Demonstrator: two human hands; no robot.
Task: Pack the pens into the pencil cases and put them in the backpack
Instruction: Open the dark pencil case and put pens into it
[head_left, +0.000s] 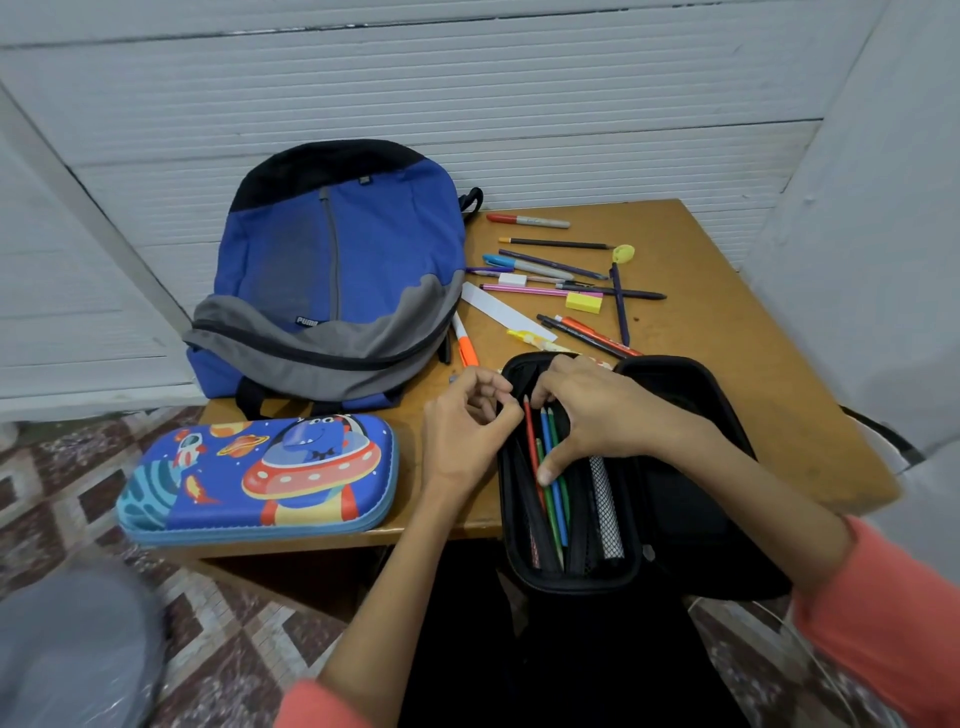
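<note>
left hand (462, 431): fingers curled at black case (571, 584) left rim; we can't tell if it grips anything
right hand (597, 415): thumb presses pencils (556, 493), fingers curled over their tips
black case: open, overhangs counter (727, 364) front edge; we see pencils inside
blue case (260, 478): closed, just left
backpack (337, 260): flat, back left
pens (524, 266): loose behind black case

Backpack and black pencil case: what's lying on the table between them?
In the head view, an orange-and-white pen lies on the table between the backpack and the open black pencil case, with a dark pen beside it at the backpack's edge.
</note>
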